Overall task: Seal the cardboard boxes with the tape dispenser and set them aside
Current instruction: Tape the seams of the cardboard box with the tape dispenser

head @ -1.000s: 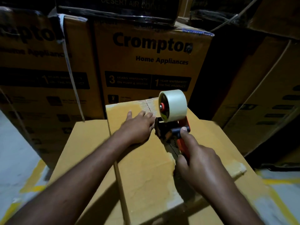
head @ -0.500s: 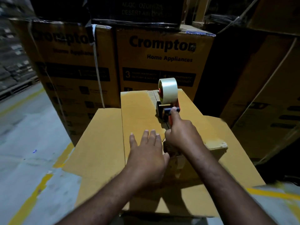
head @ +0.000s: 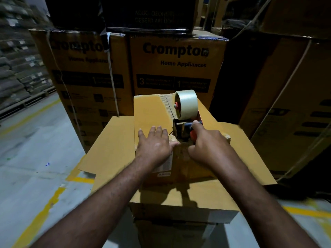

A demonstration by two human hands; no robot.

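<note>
A small brown cardboard box (head: pixel 152 113) stands on a bigger flat carton (head: pixel 111 154) in front of me. My left hand (head: pixel 155 146) lies flat on the box's top near its front edge, fingers straight, pressing the flap down. My right hand (head: pixel 208 144) grips the orange handle of a tape dispenser (head: pixel 184 122) carrying a pale tape roll (head: pixel 187 104). The dispenser sits on the centre seam close to the front edge, just right of my left hand. Its blade and the tape end are hidden behind the frame.
Tall printed appliance cartons (head: pixel 175 68) form a wall right behind the small box, with more cartons (head: pixel 286 113) at the right. Grey concrete floor with yellow lines (head: pixel 35 221) spreads out at the left. Stacked sacks on pallets (head: pixel 16 74) stand far left.
My right hand has drawn the dispenser along the seam from the far part of the box toward me. My left hand slid back with it to the front edge.
</note>
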